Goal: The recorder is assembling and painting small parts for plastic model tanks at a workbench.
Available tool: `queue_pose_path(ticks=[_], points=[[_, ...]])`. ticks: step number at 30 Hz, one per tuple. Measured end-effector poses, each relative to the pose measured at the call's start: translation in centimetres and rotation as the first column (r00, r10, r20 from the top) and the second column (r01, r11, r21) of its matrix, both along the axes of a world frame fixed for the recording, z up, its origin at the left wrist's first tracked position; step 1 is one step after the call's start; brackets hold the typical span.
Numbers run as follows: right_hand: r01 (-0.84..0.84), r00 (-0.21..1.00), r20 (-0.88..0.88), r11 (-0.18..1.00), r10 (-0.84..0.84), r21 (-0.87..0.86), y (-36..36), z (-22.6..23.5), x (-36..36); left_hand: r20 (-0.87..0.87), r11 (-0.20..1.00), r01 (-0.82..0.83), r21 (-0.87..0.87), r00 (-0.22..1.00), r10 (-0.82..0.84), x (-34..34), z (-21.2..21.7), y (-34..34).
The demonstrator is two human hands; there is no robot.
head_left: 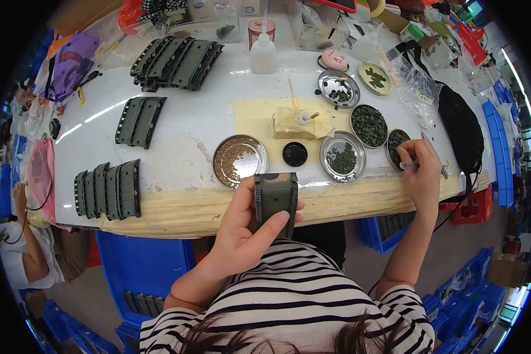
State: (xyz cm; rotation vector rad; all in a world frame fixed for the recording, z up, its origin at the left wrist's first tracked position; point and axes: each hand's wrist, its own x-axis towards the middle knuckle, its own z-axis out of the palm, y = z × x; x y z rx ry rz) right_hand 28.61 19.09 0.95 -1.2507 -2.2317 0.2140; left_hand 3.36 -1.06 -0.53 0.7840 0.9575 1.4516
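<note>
My left hand (242, 239) is wrapped round a dark green, slightly curved plastic piece (275, 193) and holds it upright at the table's front edge. My right hand (423, 174) is at the small round tin (397, 138) of dark green bits, its fingertips pinched at the rim. A small greyish thing shows between those fingers, too little of it to name. Close by are a larger tin of dark green chips (369, 125), a steel dish with small green parts (342, 158), a steel dish of tan parts (239, 160) and a little black dish (294, 154).
Stacked green pieces (177, 62) and smaller groups (140, 122) (108, 190) lie at left. A white squeeze bottle (263, 54) stands at the back. A taped block (301, 123) sits mid-table. A black bag (461, 127) hangs over the right side. Blue bins (144, 259) are below; another person's arm (34, 248) shows at far left.
</note>
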Motion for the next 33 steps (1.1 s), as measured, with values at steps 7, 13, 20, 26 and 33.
queue_pose_path(ticks=[7,13,20,26,33], points=[[0.185,0.980,-0.076,0.983,-0.185,-0.006,2.9,-0.6,4.8,0.019,1.000,-0.017,-0.002,1.000,0.017,-0.2,-0.2,-0.2],[0.078,0.995,-0.059,0.993,-0.084,-0.091,2.9,-1.4,5.6,0.021,1.000,-0.011,0.012,1.000,0.011,-0.3,-0.4,0.0],[0.211,0.976,-0.038,0.972,-0.216,-0.100,3.4,-0.8,6.0,0.025,1.000,-0.013,0.013,1.000,0.013,-0.4,-0.5,-0.1],[0.220,0.976,0.033,0.958,-0.217,-0.184,4.7,-0.7,6.1,0.026,1.000,-0.015,0.007,1.000,0.015,-0.3,-0.5,0.0],[0.129,0.986,0.130,0.978,-0.108,-0.163,6.4,-1.2,6.5,0.025,1.000,-0.012,0.000,1.000,0.012,-0.3,-0.4,-0.1]])
